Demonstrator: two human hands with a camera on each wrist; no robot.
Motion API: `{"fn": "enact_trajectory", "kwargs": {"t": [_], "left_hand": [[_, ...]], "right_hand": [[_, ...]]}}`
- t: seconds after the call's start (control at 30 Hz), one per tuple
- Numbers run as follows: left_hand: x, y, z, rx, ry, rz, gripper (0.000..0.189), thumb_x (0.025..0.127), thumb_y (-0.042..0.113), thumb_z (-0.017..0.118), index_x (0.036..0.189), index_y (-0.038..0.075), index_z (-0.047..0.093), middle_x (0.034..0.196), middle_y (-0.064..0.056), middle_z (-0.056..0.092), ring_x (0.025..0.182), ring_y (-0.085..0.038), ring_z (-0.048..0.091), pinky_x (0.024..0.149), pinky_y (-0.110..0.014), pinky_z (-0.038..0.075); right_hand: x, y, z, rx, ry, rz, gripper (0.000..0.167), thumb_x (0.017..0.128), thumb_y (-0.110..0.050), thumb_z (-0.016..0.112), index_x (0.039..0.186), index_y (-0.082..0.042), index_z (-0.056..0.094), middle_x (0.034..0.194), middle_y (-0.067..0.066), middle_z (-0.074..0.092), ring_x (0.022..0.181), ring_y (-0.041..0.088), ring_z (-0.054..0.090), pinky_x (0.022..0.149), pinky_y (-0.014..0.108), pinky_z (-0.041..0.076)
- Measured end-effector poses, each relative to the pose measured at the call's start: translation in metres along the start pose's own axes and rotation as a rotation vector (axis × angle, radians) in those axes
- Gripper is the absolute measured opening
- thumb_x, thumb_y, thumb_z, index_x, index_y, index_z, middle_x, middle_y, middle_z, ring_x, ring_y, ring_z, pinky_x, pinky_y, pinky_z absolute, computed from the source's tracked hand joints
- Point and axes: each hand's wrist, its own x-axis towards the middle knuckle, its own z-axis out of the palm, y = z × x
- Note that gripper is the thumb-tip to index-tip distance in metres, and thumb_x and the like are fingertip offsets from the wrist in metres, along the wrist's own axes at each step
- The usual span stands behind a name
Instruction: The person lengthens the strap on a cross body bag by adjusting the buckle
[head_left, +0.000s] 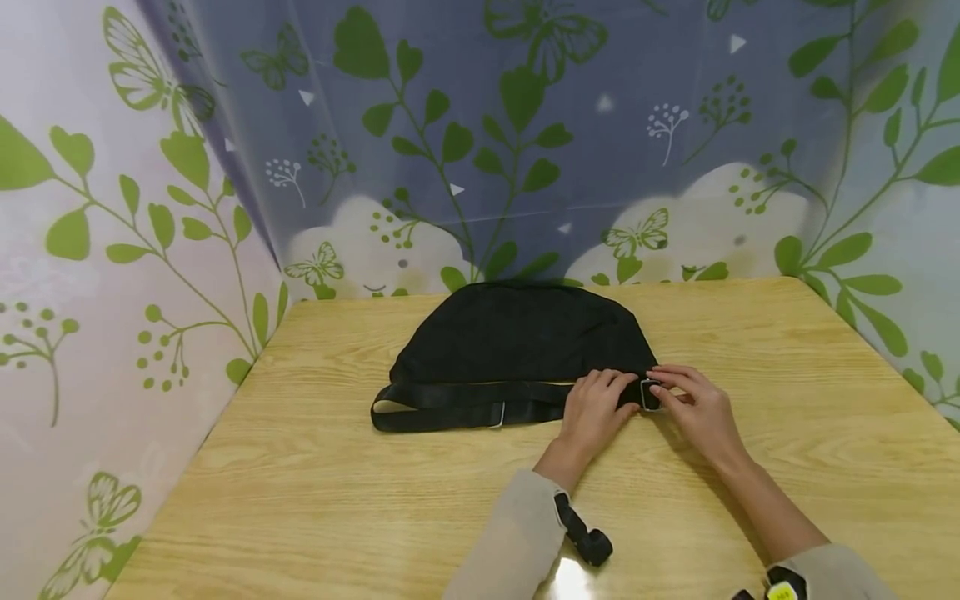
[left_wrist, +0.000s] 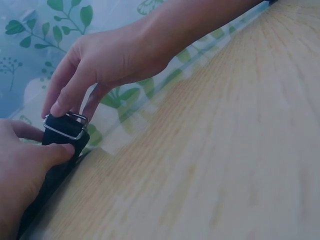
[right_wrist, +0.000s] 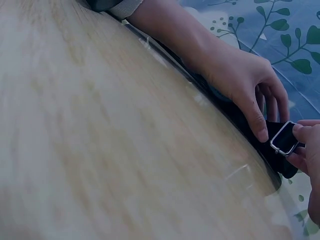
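Observation:
A black half-round bag (head_left: 517, 329) lies flat on the table, its black webbing strap (head_left: 435, 419) running along the straight front edge and looped at the left. My left hand (head_left: 595, 412) grips the strap near the bag's right corner, thumb on its near side. Just right of it, my right hand (head_left: 703, 415) pinches the strap at a silver metal slider buckle (head_left: 643, 396). In the left wrist view the buckle (left_wrist: 64, 134) stands between both hands, strap threaded through it. The right wrist view shows my right thumb on the buckle frame (right_wrist: 274, 146).
A second metal piece (head_left: 501, 414) sits midway along the strap. The wood-grain table (head_left: 337, 500) meets a patterned cloth backdrop (head_left: 465, 108) behind and at both sides. Black bands are on both wrists; one loose band end (head_left: 588, 537) hangs by the left sleeve.

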Motion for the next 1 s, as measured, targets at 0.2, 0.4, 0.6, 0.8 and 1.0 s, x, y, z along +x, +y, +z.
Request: {"fn": "enact_trajectory", "kwargs": {"t": [0.2,0.4,0.6,0.8,1.0], "left_hand": [[-0.001,0.001,0.001,0.000,-0.075,0.000,0.058,0.077,0.053,0.066,0.127,0.024,0.055,0.115,0.007,0.055,0.102,-0.008,0.049,0.091,-0.023,0.036],[0.000,0.002,0.003,0.055,-0.057,-0.005,0.054,0.079,0.051,0.065,0.123,0.022,0.056,0.112,0.007,0.055,0.101,-0.009,0.049,0.089,-0.023,0.037],[0.001,-0.001,0.001,0.096,-0.007,-0.004,0.046,0.080,0.046,0.067,0.119,0.022,0.060,0.108,0.008,0.058,0.097,-0.007,0.052,0.086,-0.021,0.040],[0.002,-0.003,0.000,0.084,0.067,-0.001,0.046,0.077,0.044,0.071,0.115,0.019,0.064,0.105,0.007,0.062,0.094,-0.007,0.056,0.083,-0.018,0.041],[-0.001,-0.004,0.000,0.073,0.062,0.011,0.045,0.078,0.041,0.072,0.116,0.019,0.063,0.107,0.007,0.062,0.096,-0.007,0.055,0.086,-0.019,0.040]], "right_hand": [[0.000,-0.002,0.002,0.018,0.024,0.072,0.019,0.079,0.003,0.069,0.097,-0.001,0.071,0.098,0.009,0.063,0.090,-0.002,0.054,0.066,0.007,0.042],[0.000,-0.007,0.006,0.040,0.053,0.135,0.015,0.080,-0.002,0.070,0.094,-0.002,0.072,0.098,0.008,0.063,0.084,-0.003,0.055,0.065,0.007,0.043],[0.002,-0.005,0.006,0.022,0.005,0.031,0.021,0.078,0.005,0.069,0.099,0.000,0.070,0.100,0.011,0.062,0.085,0.005,0.056,0.067,0.008,0.043],[0.002,0.000,0.001,-0.133,-0.177,-0.155,0.052,0.070,0.005,0.072,0.120,0.000,0.057,0.117,0.016,0.053,0.100,0.026,0.047,0.070,0.026,0.044],[-0.001,0.004,0.001,-0.285,-0.215,-0.270,0.056,0.077,-0.020,0.074,0.125,0.000,0.053,0.116,0.017,0.052,0.101,0.033,0.048,0.074,0.046,0.045]]}}
